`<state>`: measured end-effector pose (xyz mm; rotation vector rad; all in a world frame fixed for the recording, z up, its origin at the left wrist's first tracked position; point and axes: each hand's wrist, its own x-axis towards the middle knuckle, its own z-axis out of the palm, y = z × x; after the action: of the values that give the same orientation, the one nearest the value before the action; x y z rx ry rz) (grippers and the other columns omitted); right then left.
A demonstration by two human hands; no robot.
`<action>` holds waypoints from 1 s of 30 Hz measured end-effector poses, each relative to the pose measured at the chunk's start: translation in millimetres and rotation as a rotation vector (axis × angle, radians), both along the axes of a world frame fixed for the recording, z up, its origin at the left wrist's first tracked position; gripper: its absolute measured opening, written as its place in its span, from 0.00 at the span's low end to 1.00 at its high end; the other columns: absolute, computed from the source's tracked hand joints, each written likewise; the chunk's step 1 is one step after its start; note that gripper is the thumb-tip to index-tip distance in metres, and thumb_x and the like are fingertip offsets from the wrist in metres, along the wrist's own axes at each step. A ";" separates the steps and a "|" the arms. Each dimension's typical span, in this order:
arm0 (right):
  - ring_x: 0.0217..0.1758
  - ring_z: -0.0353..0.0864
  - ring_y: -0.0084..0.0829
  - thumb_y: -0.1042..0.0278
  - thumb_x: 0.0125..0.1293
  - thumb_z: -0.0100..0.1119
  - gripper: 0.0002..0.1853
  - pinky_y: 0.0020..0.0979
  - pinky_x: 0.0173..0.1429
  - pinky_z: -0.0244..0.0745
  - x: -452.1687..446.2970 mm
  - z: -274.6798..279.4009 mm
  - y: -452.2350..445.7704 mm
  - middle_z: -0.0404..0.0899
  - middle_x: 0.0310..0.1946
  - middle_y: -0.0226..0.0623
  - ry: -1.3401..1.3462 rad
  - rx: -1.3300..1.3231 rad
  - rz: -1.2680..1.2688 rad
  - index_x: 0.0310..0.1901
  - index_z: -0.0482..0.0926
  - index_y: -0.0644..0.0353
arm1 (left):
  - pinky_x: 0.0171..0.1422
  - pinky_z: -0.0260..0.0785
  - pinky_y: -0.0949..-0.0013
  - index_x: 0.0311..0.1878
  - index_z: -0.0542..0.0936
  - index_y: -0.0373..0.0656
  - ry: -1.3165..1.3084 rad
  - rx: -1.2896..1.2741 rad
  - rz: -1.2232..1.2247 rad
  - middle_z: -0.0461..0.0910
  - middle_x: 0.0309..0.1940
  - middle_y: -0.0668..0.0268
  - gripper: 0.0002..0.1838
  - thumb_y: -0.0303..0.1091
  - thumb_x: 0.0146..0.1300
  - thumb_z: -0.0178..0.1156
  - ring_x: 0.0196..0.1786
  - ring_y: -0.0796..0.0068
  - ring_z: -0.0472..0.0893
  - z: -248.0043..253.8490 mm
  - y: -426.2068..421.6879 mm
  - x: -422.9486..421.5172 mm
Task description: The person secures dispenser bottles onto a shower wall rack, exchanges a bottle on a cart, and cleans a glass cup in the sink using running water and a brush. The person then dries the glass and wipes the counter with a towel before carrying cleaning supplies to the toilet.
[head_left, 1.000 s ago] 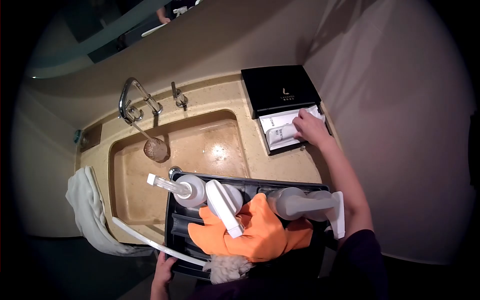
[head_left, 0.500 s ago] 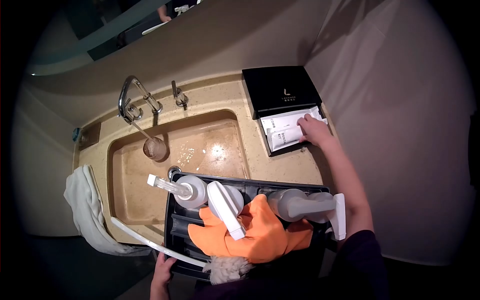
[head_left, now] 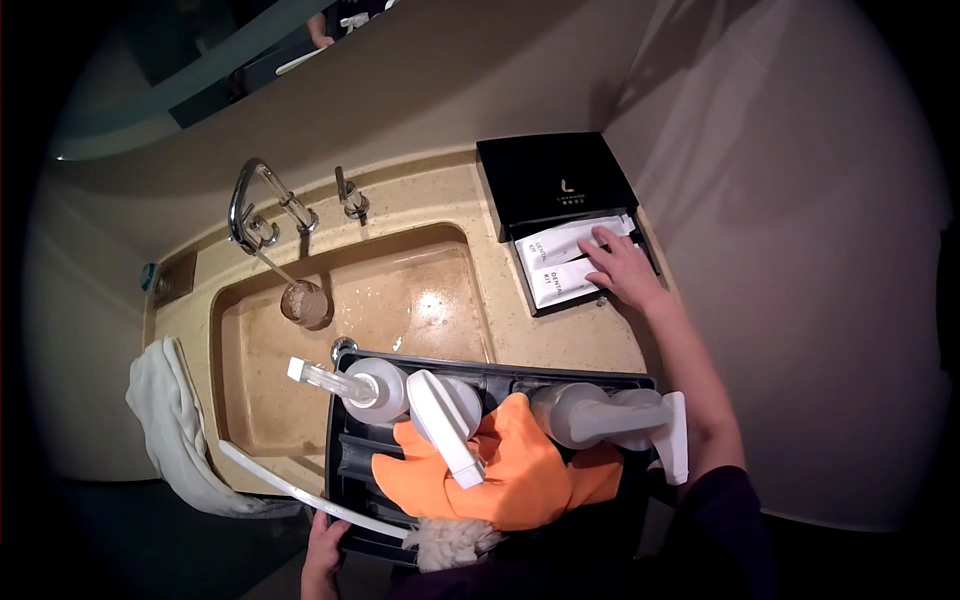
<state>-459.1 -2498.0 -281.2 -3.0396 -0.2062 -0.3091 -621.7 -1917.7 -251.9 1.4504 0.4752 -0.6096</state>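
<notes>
My right hand (head_left: pixel 622 268) rests with its fingers spread on white packets (head_left: pixel 560 281) printed "DENTAL KIT". These lie in the front part of a black box (head_left: pixel 560 180) on the counter's right side. With my left hand (head_left: pixel 325 548) I grip the near-left edge of a black caddy (head_left: pixel 345 490). In the caddy are an orange cloth (head_left: pixel 520 465), spray bottles (head_left: pixel 570 412), a clear pump bottle (head_left: pixel 378 392) and a white-handled brush (head_left: pixel 300 492) with a fluffy head.
Beyond the caddy is a sink (head_left: pixel 400 290) where water runs from the chrome faucet (head_left: pixel 245 205) into a cup (head_left: pixel 305 302). A white towel (head_left: pixel 165 420) hangs over the counter's left edge. A mirror (head_left: pixel 200 80) is above.
My right hand has opened its fingers over the packets. The upper packet now reads "DENTAL KIT" where "COMB" showed before. My left hand keeps its hold on the caddy.
</notes>
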 end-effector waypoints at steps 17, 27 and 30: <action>0.68 0.57 0.45 0.54 0.59 0.58 0.28 0.45 0.63 0.61 -40.5 9.4 14.0 0.58 0.66 0.39 0.162 0.018 0.083 0.62 0.66 0.49 | 0.60 0.61 0.73 0.68 0.56 0.37 0.012 0.051 0.009 0.70 0.54 0.63 0.35 0.22 0.55 0.53 0.55 0.72 0.70 -0.5 0.4 0.7; 0.63 0.60 0.41 0.56 0.48 0.68 0.35 0.47 0.62 0.57 49.8 8.2 15.8 0.64 0.59 0.35 -0.428 0.001 -0.239 0.60 0.66 0.46 | 0.59 0.62 0.73 0.68 0.56 0.38 0.006 0.008 0.078 0.71 0.53 0.64 0.34 0.23 0.56 0.52 0.53 0.72 0.71 -4.4 -2.2 0.5; 0.65 0.58 0.42 0.54 0.46 0.69 0.39 0.48 0.63 0.55 66.0 14.7 14.6 0.61 0.61 0.36 -0.392 -0.007 -0.322 0.62 0.63 0.45 | 0.59 0.62 0.72 0.68 0.57 0.39 0.034 0.073 0.099 0.70 0.54 0.64 0.34 0.22 0.56 0.52 0.54 0.72 0.71 5.8 -13.9 0.6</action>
<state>-393.1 -2483.4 -266.5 -2.9779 0.2650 -0.9267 -621.1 -1931.6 -246.1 1.4776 0.5977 -0.5428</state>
